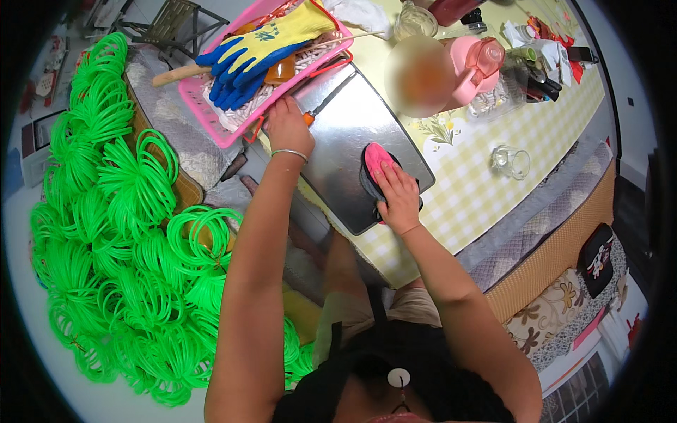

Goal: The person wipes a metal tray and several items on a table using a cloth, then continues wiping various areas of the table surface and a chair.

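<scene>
Pendant (399,378), round and white, 1 piece, against your black top (437,374).

Your hands, 2, well apart. Right hand (398,194): fingers extended over the pink-and-black item (379,156), which lies on the metal board (352,162); you cannot tell whether it grips. Left hand (288,128): at the board's far-left edge, beside an orange-handled tool (309,118); its hold cannot be told.

Pink basket (194,109), 1, just beyond your left hand: many small pale pieces (229,116), an amber container (281,71), and yellow-and-blue work gloves (264,46) across the top.

Clear plastic container (502,106), right of the board: small pale pieces inside. Pink lidded bottle (474,67), 1: contents hidden. Clear glass cup (510,162), 1, on the checked tablecloth (486,194): contents too indistinct to tell.

Bright green coils (134,282), numerous, heaped on your left.
</scene>
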`<state>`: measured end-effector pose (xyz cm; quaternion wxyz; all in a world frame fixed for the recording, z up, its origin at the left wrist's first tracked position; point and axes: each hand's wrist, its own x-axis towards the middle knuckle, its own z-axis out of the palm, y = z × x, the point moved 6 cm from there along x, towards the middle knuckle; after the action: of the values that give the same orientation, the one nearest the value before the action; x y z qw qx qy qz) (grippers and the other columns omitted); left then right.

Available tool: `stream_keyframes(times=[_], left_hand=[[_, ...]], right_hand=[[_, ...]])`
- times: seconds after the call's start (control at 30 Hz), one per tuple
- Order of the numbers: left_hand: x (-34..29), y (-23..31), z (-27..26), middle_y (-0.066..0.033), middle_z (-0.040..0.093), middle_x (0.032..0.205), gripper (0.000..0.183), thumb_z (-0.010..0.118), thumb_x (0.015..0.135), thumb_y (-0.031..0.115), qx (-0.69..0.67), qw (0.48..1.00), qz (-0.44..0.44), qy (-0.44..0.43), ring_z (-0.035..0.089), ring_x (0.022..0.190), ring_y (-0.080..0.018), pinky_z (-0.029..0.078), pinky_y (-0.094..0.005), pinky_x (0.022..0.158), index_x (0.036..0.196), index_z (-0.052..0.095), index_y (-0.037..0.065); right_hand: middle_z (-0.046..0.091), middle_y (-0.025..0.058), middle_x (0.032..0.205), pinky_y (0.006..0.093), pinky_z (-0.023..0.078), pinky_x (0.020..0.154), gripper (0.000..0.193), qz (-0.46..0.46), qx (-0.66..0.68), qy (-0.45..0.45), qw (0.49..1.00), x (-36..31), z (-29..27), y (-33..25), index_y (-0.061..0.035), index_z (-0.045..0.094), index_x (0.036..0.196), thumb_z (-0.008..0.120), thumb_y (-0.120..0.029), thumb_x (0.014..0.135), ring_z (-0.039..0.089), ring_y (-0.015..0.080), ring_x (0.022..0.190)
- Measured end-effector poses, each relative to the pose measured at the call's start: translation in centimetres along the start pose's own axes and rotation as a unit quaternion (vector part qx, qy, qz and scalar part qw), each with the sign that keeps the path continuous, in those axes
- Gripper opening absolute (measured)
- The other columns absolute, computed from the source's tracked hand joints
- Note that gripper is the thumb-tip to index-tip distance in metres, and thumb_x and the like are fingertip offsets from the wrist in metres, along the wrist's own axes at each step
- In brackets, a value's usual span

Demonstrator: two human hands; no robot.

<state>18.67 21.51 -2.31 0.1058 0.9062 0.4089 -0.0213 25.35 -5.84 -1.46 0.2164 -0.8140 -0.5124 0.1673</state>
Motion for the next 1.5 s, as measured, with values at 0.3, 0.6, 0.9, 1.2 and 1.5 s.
stream_keyframes(times=[0.3,0.6,0.9,1.2,1.5], left_hand=[[-1.6,-1.0,0.9,-0.0197,0.054,0.112,0.069,0.066,0.071,0.008,-0.025,0.994,-0.033,-0.101,0.053,0.107,-0.0373,0.045,-0.0458,0.091,0.135,0.045,0.000],[-10.2,-0.8,1.5,-0.0204,0.060,0.092,0.045,0.069,0.063,0.006,-0.184,0.981,-0.022,-0.062,0.058,0.092,-0.0381,0.047,-0.0455,0.082,0.108,0.066,0.000],[-19.7,-7.5,4.0,-0.0061,0.063,0.085,0.033,0.072,0.068,0.004,-0.406,0.842,-0.285,-0.213,0.059,0.080,-0.0192,0.048,-0.0326,0.074,0.100,0.066,0.002],[-28.8,-7.2,0.9,0.0005,0.058,0.073,0.024,0.075,0.078,0.002,-0.564,0.721,-0.386,-0.111,0.053,0.052,-0.0111,0.043,-0.0266,0.046,0.095,0.058,0.007],[-35.0,-11.5,-4.5,-0.0019,0.064,0.077,0.019,0.068,0.079,-0.006,-0.607,0.648,-0.459,0.017,0.057,0.058,-0.0109,0.046,-0.0232,0.053,0.093,0.062,0.005]], right_hand=[[0.045,0.0118,0.145,0.0499,0.019,0.113,0.070,0.135,0.031,0.069,0.988,-7.2,-1.2,3.1,-0.0088,0.051,0.136,0.054,-0.002,0.066,0.037,0.0316,0.137],[0.045,0.0123,0.145,0.0536,0.019,0.114,0.067,0.115,0.004,0.062,0.991,-12.8,-1.1,5.7,-0.0089,0.052,0.133,0.056,-0.004,0.066,0.037,0.0331,0.136],[0.046,0.0128,0.144,0.0526,0.025,0.112,0.064,0.062,-0.001,0.059,0.996,-13.6,-1.5,6.3,-0.0091,0.054,0.130,0.058,-0.007,0.066,0.039,0.0340,0.134],[0.052,0.0191,0.130,0.0408,0.035,0.108,0.054,0.233,0.255,0.164,0.924,-11.4,-5.7,8.2,-0.0006,0.051,0.130,0.046,0.010,0.077,0.049,0.0354,0.122],[0.015,0.0179,0.160,0.0541,0.010,0.117,0.080,0.164,-0.129,0.047,0.977,2.4,-1.8,9.5,-0.0112,0.024,0.153,0.059,-0.046,0.089,0.011,0.0357,0.148]])
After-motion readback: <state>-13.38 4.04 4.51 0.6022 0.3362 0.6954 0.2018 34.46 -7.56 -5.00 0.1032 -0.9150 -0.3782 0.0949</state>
